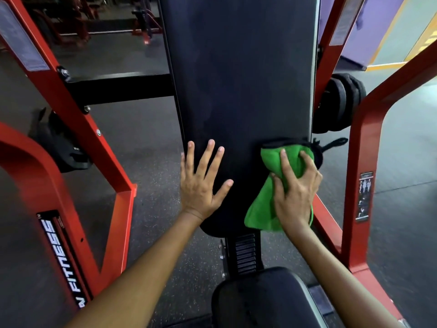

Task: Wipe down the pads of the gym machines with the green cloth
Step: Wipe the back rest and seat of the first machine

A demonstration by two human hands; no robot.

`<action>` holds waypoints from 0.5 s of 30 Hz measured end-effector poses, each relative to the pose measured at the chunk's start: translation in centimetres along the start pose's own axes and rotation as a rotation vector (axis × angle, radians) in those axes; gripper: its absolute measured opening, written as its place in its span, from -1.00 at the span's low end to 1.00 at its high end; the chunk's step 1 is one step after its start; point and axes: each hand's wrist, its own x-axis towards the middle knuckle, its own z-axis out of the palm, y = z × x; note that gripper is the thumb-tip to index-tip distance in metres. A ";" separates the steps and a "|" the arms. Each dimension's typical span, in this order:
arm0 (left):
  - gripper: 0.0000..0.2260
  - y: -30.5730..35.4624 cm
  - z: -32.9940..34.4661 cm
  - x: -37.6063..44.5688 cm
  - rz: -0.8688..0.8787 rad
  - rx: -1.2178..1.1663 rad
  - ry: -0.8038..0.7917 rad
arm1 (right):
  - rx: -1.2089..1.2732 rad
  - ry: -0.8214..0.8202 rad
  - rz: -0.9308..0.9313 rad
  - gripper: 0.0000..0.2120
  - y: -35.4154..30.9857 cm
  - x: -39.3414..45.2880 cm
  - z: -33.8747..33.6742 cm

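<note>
Right grip (295, 185) bunching green cloth (262, 209), back pad (241, 79)

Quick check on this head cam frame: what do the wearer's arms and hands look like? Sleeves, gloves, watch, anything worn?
Both forearms are bare right up to the frame's bottom edge: no sleeves in view. The left hand and right hand wear no gloves, and no rings, watch or wristband show. Nails look short and unpainted. A thin green strip by the right wrist looks like an edge of the green cloth, not something worn.
</note>
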 end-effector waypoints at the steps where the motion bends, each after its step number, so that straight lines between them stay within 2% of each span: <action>1: -0.45 -0.2 0.0 0.1 0.008 -0.007 0.004 | -0.010 0.008 0.002 -0.52 -1.1 0.4 0.4; 4: -0.49 -0.3 0.1 0.1 0.011 -0.024 0.009 | -0.104 -0.044 -0.161 -0.44 -2.8 -1.6 1.1; 7: -0.50 -0.2 0.1 0.0 0.002 -0.030 0.011 | -0.204 -0.133 -0.303 -0.45 -0.9 -5.1 0.8; 9: -0.51 -0.2 0.1 0.0 -0.005 -0.034 0.011 | -0.207 -0.139 -0.228 -0.48 0.7 -5.5 0.4; 12: -0.52 -0.2 0.1 0.0 -0.015 -0.052 0.010 | -0.071 -0.069 -0.022 -0.53 0.7 -3.4 0.3; 15: -0.54 -0.2 0.1 0.2 -0.009 -0.106 0.019 | -0.065 -0.016 0.014 -0.49 -1.6 -1.8 1.2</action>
